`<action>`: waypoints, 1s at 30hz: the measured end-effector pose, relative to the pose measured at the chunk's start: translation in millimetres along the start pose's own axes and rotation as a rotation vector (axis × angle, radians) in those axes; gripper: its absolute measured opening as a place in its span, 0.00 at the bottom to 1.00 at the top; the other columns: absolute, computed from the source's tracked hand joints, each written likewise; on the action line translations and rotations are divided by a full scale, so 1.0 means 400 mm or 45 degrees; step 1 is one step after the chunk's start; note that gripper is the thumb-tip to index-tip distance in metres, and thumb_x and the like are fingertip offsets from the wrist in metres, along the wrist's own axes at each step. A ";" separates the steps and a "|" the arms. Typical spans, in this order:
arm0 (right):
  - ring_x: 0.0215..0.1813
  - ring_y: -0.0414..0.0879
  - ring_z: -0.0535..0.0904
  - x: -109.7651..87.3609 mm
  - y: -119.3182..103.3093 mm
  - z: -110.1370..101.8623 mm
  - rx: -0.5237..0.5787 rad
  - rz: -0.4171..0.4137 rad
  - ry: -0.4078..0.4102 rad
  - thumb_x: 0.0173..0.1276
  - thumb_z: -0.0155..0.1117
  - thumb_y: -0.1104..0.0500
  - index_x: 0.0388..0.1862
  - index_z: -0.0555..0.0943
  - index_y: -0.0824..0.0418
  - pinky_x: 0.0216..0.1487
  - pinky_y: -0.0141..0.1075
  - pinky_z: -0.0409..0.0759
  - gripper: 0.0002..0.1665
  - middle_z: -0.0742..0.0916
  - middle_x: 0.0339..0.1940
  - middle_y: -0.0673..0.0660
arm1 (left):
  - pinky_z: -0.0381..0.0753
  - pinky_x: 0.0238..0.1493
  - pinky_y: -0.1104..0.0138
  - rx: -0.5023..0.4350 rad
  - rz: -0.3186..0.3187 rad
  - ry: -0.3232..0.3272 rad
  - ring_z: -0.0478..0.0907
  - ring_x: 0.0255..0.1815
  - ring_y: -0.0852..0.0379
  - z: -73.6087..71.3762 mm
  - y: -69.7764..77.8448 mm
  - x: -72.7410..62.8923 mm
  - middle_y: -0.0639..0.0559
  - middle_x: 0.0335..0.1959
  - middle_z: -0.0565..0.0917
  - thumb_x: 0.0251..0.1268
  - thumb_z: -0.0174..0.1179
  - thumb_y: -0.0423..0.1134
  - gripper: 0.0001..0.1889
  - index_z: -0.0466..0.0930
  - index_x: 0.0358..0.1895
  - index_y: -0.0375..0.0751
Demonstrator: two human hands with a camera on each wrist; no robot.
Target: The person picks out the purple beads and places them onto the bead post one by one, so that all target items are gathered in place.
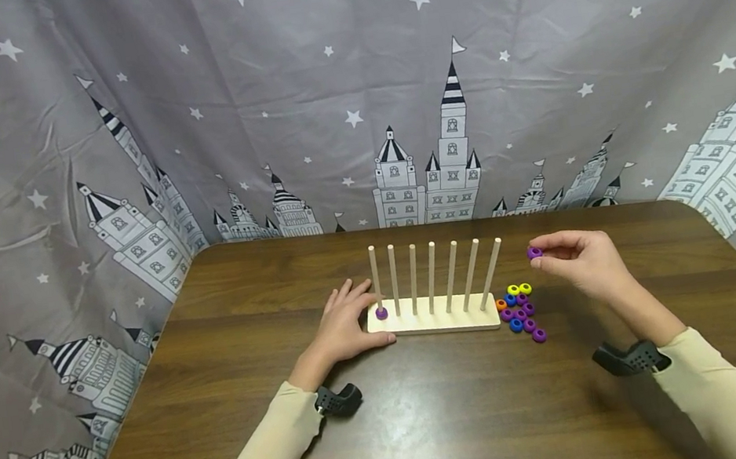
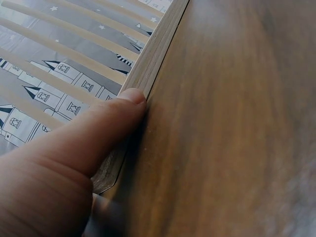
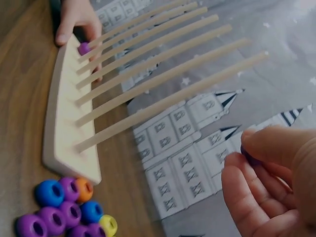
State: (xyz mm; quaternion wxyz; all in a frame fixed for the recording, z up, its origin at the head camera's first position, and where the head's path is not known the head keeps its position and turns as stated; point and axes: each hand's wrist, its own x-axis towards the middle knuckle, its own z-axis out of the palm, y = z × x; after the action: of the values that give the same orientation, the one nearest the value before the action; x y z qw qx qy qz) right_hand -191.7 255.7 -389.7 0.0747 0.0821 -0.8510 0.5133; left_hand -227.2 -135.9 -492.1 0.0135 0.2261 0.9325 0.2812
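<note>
A pale wooden stand [image 1: 435, 322] with a row of several upright pegs is on the table. One purple bead [image 1: 381, 314] sits at the bottom of its leftmost peg. My left hand [image 1: 343, 327] holds the stand's left end, its thumb [image 2: 118, 111] against the front edge and the fingers behind. Off to the right, above the table, my right hand [image 1: 588, 266] pinches another purple bead [image 1: 534, 253] between thumb and fingertips. In the right wrist view the fingers mostly hide that bead [image 3: 251, 157].
Loose beads lie beside the stand's right end: several purple ones [image 1: 539, 335], blue ones [image 1: 516, 325], yellow ones [image 1: 525, 288] and an orange one [image 1: 501, 305]. A grey curtain [image 1: 288, 75] printed with castles and stars hangs behind the brown wooden table [image 1: 399, 439].
</note>
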 end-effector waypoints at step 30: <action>0.36 0.27 0.85 0.111 -0.236 0.006 -0.071 -0.048 -0.105 0.63 0.75 0.59 0.50 0.87 0.68 0.40 0.22 0.85 0.19 0.91 0.34 0.38 | 0.45 0.83 0.37 0.009 -0.016 -0.001 0.51 0.83 0.32 -0.001 0.004 -0.002 0.39 0.78 0.68 0.47 0.76 0.59 0.38 0.81 0.62 0.44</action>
State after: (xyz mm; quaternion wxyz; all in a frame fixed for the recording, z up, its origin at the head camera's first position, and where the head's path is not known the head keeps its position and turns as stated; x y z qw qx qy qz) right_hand -214.5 207.6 -300.1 0.0514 0.1172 -0.8657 0.4839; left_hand -226.0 -135.2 -491.2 0.0146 0.2204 0.9349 0.2777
